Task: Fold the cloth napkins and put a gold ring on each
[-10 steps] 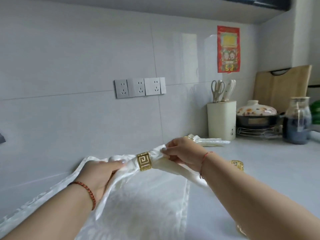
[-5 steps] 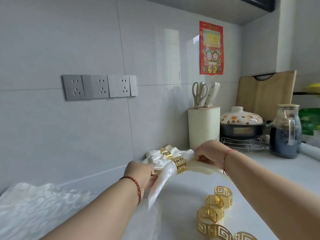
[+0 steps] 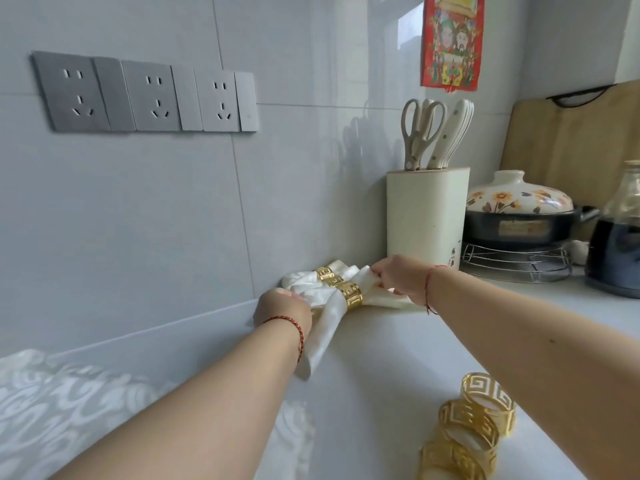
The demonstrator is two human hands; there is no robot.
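We hold the ringed napkin (image 3: 332, 308) at both ends: our left hand (image 3: 282, 308) is closed round its near end, whose loose tail hangs toward us, and our right hand (image 3: 398, 278) pinches the far end between thumb and fingertips. Its gold ring (image 3: 350, 295) sits at the middle, and we are setting it just beside the finished napkins (image 3: 323, 275) against the wall, at least two already ringed. By our judgement much is left: spare rings (image 3: 474, 427) wait on the counter (image 3: 374, 358) near our right forearm, and unfolded cloth (image 3: 65, 403) lies at the lower left.
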